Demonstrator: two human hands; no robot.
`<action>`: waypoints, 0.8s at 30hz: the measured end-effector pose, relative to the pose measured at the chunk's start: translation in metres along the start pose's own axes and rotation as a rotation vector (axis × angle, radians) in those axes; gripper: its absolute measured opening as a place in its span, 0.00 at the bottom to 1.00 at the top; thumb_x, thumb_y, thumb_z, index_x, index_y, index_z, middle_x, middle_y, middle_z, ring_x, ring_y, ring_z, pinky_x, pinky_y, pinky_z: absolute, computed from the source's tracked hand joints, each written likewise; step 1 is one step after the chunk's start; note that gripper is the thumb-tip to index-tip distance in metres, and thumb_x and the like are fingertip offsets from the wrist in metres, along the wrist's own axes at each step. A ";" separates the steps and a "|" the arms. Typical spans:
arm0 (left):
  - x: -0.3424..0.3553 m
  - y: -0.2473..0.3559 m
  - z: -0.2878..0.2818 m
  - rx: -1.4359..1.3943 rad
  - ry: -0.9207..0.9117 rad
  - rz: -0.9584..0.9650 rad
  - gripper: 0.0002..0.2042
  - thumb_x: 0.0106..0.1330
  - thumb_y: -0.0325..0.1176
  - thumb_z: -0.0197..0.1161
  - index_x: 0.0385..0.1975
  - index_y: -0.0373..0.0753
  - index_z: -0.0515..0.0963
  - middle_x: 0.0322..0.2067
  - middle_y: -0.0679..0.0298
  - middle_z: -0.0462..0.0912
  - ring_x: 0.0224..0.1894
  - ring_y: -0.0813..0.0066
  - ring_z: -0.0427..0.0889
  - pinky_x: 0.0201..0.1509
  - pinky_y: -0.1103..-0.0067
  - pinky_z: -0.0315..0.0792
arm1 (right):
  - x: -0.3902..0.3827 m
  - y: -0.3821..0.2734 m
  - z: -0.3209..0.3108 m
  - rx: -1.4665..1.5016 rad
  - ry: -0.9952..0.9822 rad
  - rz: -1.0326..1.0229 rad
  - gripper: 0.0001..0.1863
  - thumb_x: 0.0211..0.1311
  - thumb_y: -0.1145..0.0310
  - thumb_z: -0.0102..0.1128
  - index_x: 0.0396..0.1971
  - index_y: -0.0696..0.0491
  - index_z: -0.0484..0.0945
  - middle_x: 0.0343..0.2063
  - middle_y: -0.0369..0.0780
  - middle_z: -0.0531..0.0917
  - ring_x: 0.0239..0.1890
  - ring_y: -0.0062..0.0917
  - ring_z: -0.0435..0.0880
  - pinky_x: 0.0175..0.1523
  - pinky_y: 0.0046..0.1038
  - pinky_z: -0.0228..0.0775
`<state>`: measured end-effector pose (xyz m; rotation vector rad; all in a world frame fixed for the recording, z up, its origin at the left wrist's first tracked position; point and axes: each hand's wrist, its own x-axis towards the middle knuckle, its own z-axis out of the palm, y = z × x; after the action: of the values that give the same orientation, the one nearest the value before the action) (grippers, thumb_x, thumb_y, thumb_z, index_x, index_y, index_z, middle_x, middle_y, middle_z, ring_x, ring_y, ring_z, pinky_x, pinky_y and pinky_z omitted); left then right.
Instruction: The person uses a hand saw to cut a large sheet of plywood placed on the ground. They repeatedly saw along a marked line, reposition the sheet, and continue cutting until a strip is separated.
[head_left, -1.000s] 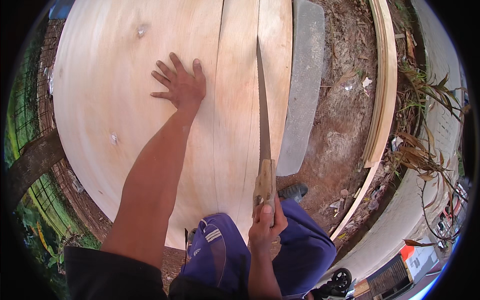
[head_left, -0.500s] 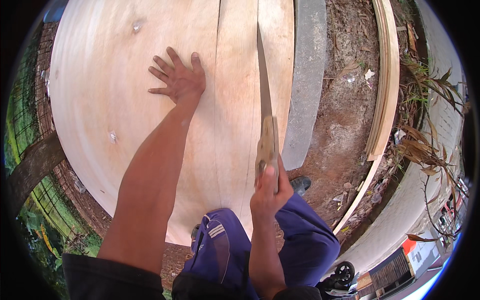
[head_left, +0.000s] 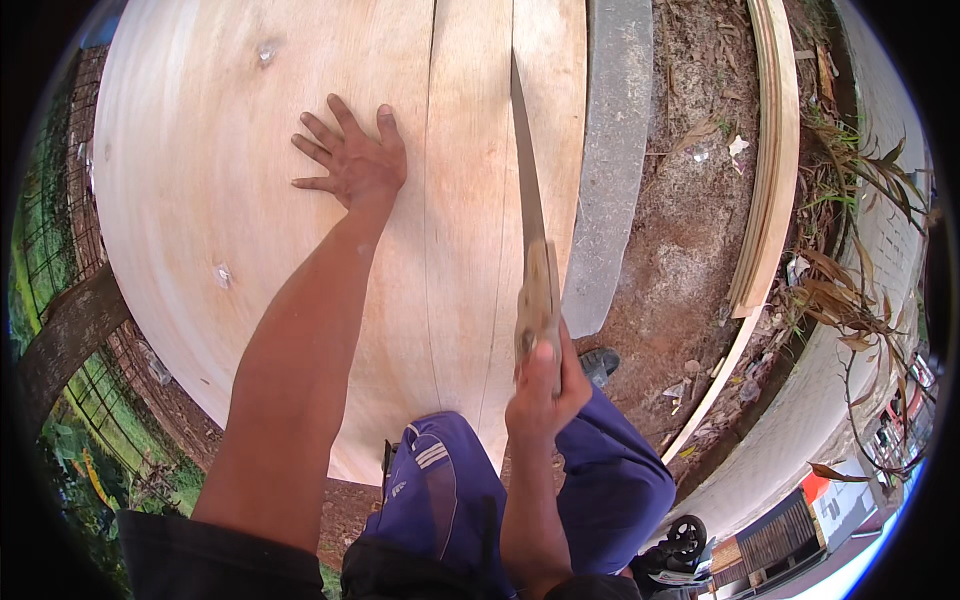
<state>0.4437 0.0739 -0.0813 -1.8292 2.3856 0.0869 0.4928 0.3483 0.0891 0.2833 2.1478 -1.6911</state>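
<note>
A large pale plywood sheet (head_left: 230, 190) spreads out in front of me, with thin dark lines running along its length. My left hand (head_left: 360, 160) lies flat on it, fingers spread, pressing on the wood left of those lines. In my right hand (head_left: 548, 395) is the wooden handle of a handsaw (head_left: 530, 190); the fingers are wrapped round it. The saw's narrow blade points away from me, and its far end meets the right-hand line on the sheet. My knee in blue trousers (head_left: 445, 460) is against the sheet's near edge.
A grey slab (head_left: 610, 150) lies along the sheet's right side. Beyond it, a stack of long wooden strips (head_left: 770, 150) rests on brown soil beside a pale wall (head_left: 800, 450). A tree branch (head_left: 70, 330) and wire fence (head_left: 50, 240) stand at the left.
My right hand and the saw handle have shifted slightly toward me and to the right. My left hand stays planted on the plywood; the whole view has drifted a little.
</note>
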 end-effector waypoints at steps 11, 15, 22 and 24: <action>-0.006 0.015 -0.004 -0.049 0.003 0.043 0.41 0.75 0.68 0.39 0.81 0.53 0.44 0.81 0.51 0.34 0.82 0.44 0.29 0.72 0.28 0.31 | 0.132 -0.010 0.068 0.045 -0.006 0.068 0.25 0.75 0.61 0.58 0.60 0.66 0.78 0.26 0.34 0.79 0.27 0.14 0.70 0.31 0.22 0.64; -0.002 0.003 0.000 -0.005 0.008 0.013 0.41 0.75 0.68 0.39 0.81 0.53 0.43 0.81 0.51 0.34 0.82 0.44 0.29 0.72 0.28 0.31 | -0.005 -0.009 -0.002 -0.028 0.000 0.007 0.25 0.76 0.62 0.56 0.60 0.68 0.78 0.27 0.35 0.82 0.25 0.11 0.72 0.30 0.18 0.63; -0.005 0.016 -0.009 -0.019 -0.036 0.049 0.41 0.76 0.67 0.36 0.82 0.51 0.41 0.81 0.48 0.32 0.81 0.41 0.26 0.72 0.28 0.28 | 0.090 -0.006 0.059 -0.102 0.013 0.021 0.24 0.76 0.62 0.55 0.61 0.65 0.78 0.21 0.31 0.75 0.24 0.12 0.70 0.29 0.21 0.61; -0.005 0.014 -0.006 -0.020 -0.010 0.048 0.41 0.76 0.67 0.37 0.82 0.52 0.41 0.81 0.49 0.33 0.82 0.42 0.27 0.72 0.28 0.29 | 0.125 -0.015 0.077 -0.086 -0.020 0.030 0.25 0.76 0.60 0.56 0.61 0.64 0.78 0.21 0.30 0.73 0.24 0.12 0.68 0.28 0.22 0.60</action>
<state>0.4311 0.0816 -0.0749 -1.7760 2.4311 0.1252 0.3881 0.2600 0.0346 0.2721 2.1837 -1.5744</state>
